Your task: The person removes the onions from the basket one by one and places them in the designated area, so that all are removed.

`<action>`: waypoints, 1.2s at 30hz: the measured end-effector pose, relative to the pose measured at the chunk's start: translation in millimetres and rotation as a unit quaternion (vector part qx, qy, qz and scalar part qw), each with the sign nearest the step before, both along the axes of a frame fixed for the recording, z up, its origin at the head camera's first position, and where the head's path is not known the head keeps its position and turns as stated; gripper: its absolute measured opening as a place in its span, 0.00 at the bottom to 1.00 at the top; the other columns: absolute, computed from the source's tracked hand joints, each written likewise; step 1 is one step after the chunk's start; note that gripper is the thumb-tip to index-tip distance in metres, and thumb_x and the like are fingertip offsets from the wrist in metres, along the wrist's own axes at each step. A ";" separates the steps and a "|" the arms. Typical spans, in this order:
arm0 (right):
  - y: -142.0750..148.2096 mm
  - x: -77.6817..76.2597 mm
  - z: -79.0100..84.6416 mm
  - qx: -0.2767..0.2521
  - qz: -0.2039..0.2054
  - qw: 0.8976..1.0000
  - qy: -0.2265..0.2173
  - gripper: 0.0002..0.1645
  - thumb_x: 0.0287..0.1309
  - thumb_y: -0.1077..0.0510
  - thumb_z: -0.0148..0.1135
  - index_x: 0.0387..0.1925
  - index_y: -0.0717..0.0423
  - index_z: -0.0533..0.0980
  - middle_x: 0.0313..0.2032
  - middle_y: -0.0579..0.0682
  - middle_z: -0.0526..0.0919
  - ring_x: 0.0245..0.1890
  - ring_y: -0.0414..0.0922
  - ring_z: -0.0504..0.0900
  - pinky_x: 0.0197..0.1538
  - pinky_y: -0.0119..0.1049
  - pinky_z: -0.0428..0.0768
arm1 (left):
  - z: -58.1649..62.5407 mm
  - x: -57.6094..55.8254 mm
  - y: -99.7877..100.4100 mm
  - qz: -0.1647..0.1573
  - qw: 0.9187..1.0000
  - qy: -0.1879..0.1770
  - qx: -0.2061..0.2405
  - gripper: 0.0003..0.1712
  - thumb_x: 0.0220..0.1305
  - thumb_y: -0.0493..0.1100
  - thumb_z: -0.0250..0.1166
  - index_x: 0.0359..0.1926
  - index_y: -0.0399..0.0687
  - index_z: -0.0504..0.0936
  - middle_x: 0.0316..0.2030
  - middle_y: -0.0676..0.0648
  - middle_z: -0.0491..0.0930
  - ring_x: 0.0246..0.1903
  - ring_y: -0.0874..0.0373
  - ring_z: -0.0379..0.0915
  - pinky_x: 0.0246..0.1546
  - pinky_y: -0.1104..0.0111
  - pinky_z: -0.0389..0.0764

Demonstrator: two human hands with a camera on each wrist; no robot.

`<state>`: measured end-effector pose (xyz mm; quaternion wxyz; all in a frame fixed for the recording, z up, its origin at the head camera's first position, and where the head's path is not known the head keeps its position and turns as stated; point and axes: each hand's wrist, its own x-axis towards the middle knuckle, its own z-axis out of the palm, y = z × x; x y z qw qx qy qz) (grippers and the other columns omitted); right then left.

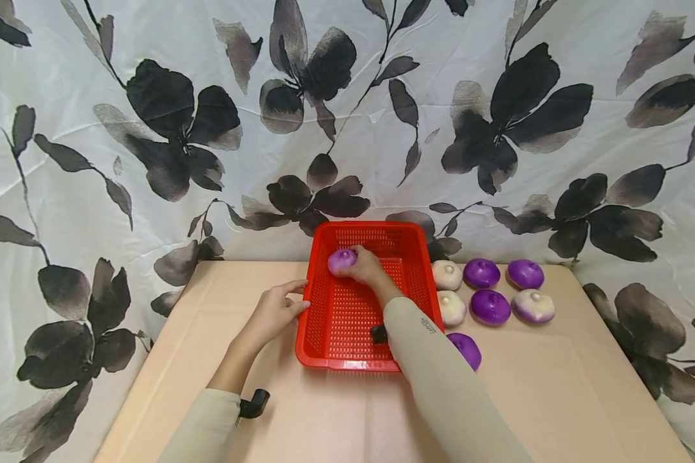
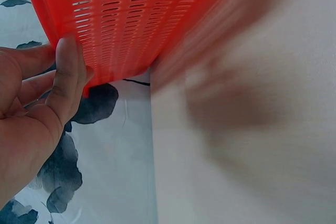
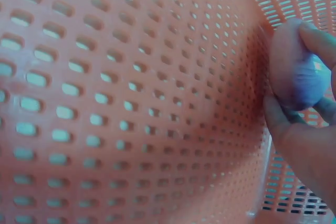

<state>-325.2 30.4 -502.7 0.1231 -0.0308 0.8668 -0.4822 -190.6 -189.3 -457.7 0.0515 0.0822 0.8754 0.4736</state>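
A red perforated plastic basket (image 1: 347, 364) stands at the back of the table. Inside it, toward its far left corner, my right hand (image 1: 367, 266) holds a purple onion (image 1: 340, 260). The right wrist view shows thumb and fingers around this onion (image 3: 287, 66), close to the basket's floor and wall; whether it touches them I cannot tell. At the basket's left side, my left hand (image 1: 275, 312) pinches the rim. In the left wrist view, fingers lie on both sides of the basket's rim (image 2: 44, 9).
Right of the basket sit several onions, some purple like this onion (image 1: 490, 307), others whitish like this one (image 1: 446, 274). A purple onion (image 1: 466, 350) is partly hidden by the right sleeve. A floral cloth (image 1: 394, 161) hangs behind the table (image 1: 556, 386).
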 end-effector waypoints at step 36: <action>101.4 23.9 137.5 0.069 0.164 0.975 0.135 0.45 0.52 0.48 0.78 0.71 0.42 0.71 0.66 0.54 0.76 0.62 0.55 0.77 0.65 0.56 0.78 | 4.0 -1.0 2.1 -0.012 1.000 0.003 -0.012 0.32 0.67 0.33 0.68 0.71 0.34 0.71 0.57 0.33 0.81 0.23 0.49 0.84 0.26 0.58 0.85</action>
